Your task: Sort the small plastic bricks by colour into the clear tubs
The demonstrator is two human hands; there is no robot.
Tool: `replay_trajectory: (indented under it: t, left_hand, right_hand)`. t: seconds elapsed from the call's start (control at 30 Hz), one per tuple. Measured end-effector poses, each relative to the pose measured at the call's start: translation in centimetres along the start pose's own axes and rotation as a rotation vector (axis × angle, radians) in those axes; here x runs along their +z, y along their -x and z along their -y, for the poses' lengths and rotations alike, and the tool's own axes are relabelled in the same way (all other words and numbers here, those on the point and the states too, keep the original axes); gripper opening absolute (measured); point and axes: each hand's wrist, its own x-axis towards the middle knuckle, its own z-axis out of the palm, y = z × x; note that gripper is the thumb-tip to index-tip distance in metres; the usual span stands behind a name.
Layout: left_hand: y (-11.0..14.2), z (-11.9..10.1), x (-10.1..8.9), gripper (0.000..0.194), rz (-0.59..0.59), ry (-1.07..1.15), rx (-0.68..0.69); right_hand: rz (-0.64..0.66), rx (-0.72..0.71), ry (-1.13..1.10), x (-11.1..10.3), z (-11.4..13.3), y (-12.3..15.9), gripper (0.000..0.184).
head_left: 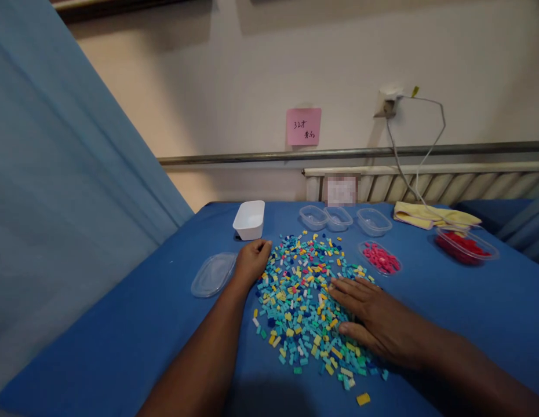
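Note:
A wide spread of small toy building bricks (pixel 302 289), mostly turquoise with yellow, navy, white and pink ones, lies on the blue cloth. My left hand (pixel 253 259) rests curled at the upper left edge of the spread; whatever its fingers may hold is hidden. Palm down over the right side of the bricks, my right hand (pixel 374 315) is open with fingers stretched and thumb apart. A shallow clear tray of pink bricks (pixel 381 258) sits beyond my right hand. Left of my left hand lies a translucent lid (pixel 214 275).
A white tub (pixel 249 219) stands at the back left. Three clear containers (pixel 313 219) line the back edge. Farther right are a clear container of red pieces (pixel 467 248) and a folded yellow cloth (pixel 434 215). A blue curtain (pixel 78 191) hangs left; white cables (pixel 395 150) run down the wall.

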Motion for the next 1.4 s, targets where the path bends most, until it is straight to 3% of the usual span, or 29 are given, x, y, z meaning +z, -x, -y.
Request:
replay_trajectory:
  t: [0.1, 0.17, 0.23, 0.33, 0.4, 0.47, 0.7, 0.9, 1.07, 1.13, 1.27, 1.4]
  left_hand:
    - [-0.2, -0.4, -0.3, 0.042, -0.046, 0.059, 0.005]
    - [0.1, -1.4, -1.1, 0.040, 0.003, 0.114, 0.030]
    - [0.7, -3.1, -2.0, 0.037, 0.169, 0.170, 0.058]
    - [2.4, -6.0, -3.3, 0.030, 0.535, 0.206, 0.103]
    - [3.4, -7.4, -3.7, 0.023, 0.726, 0.146, 0.170]
    - [4.2, -8.2, -3.7, 0.021, 0.814, 0.034, 0.243]
    - [4.6, -8.8, -3.4, 0.024, 0.836, -0.178, 0.265]
    - [4.8, -9.7, -4.5, 0.017, 0.810, -0.277, 0.251]
    - [3.1, -7.9, -5.1, 0.022, 0.528, -0.200, 0.173]
    - [2.7, -7.0, -4.6, 0.027, 0.457, -0.220, 0.223]
    - [2.9, -6.8, -3.3, 0.030, 0.544, -0.385, 0.420]
    - [3.3, -7.7, -2.9, 0.027, 0.633, -0.576, 0.447]
  right_hand:
    - [-0.076, -0.061, -0.009, 0.2, -0.9, 1.0, 0.065]
    - [-0.199, -0.097, -0.030, 0.2, -1.9, 1.3, 0.053]
    - [-0.354, -0.083, -0.067, 0.2, -3.1, 1.6, 0.044]
    - [-0.522, -0.021, -0.149, 0.0, -4.4, 1.7, 0.041]
    - [-0.555, -0.008, -0.201, -0.2, -4.7, 1.6, 0.042]
    - [-0.553, -0.013, -0.227, -0.2, -4.7, 1.5, 0.043]
    - [-0.538, -0.001, -0.241, -0.2, -4.2, 1.3, 0.048]
    - [-0.566, 0.039, -0.243, -0.4, -4.1, 1.5, 0.048]
    - [-0.591, 0.049, -0.219, -0.4, -4.1, 1.5, 0.051]
    - [-0.600, 0.046, -0.214, -0.3, -4.2, 1.5, 0.051]
    - [-0.608, 0.031, -0.233, -0.1, -4.3, 1.6, 0.050]
    - [-0.594, 0.030, -0.243, -0.2, -4.4, 1.7, 0.051]
